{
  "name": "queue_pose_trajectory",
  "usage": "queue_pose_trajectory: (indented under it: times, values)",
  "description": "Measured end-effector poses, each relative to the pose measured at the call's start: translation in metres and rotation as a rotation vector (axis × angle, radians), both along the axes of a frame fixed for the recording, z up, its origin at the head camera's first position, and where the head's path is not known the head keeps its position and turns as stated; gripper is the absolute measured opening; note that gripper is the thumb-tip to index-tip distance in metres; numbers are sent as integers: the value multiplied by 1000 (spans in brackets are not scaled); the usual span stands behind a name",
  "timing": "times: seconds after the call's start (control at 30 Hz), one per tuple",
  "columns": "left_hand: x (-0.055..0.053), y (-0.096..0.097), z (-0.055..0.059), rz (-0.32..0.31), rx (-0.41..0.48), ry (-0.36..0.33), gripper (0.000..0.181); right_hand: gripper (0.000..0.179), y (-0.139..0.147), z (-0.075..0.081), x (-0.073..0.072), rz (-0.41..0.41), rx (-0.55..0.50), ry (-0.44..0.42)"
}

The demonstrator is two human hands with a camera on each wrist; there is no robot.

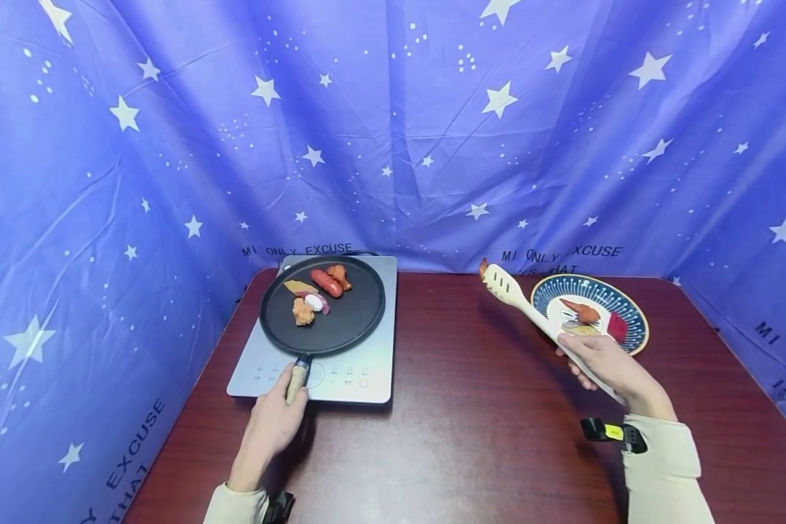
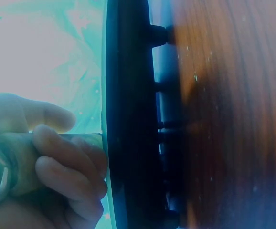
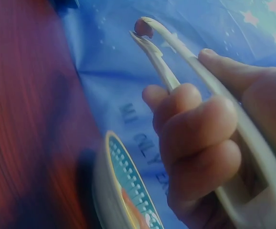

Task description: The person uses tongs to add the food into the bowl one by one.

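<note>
My left hand [image 1: 278,418] grips the handle [image 1: 297,382] of a flat black pan [image 1: 347,335], which sits on a silver induction cooker [image 1: 376,371]. In the pan lie a red sausage [image 1: 327,282], a brown fried piece [image 1: 303,312] and several other food pieces. My right hand [image 1: 605,367] holds cream slotted tongs [image 1: 530,313] above the table, beside the plate. Between the tongs' tips is a small reddish-brown food piece [image 3: 143,27]; its kind is unclear. Below and behind the tongs stands a blue-patterned plate [image 1: 637,313] with a drumstick-shaped brown piece [image 1: 584,311] and a dark red piece [image 1: 618,327].
The dark red wooden table [image 1: 458,407] spans the space between cooker and plate. A blue curtain [image 1: 432,145] with white stars hangs close behind the table and along both sides. A black cable [image 1: 367,252] shows at the cooker's back edge.
</note>
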State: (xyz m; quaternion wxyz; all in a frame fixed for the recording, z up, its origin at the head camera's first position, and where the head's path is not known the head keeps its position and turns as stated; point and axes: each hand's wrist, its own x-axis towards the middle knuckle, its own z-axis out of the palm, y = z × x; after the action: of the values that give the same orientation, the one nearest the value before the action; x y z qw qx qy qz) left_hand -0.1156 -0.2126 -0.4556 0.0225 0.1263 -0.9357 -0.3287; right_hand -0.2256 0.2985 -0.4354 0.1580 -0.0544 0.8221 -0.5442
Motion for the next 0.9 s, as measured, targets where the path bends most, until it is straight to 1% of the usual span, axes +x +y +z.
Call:
queue_pose_trajectory:
  times: [0.2, 0.43, 0.9]
  values:
    - [-1, 1, 0, 0, 1, -5, 59, 52, -20, 0, -4, 48, -12, 18]
    - [-1, 0, -1, 6, 6, -17, 60, 53, -37, 0, -8, 86, -12, 22]
    - [-1, 0, -1, 4, 2, -10, 60, 53, -73, 0, -16, 154, -5, 41]
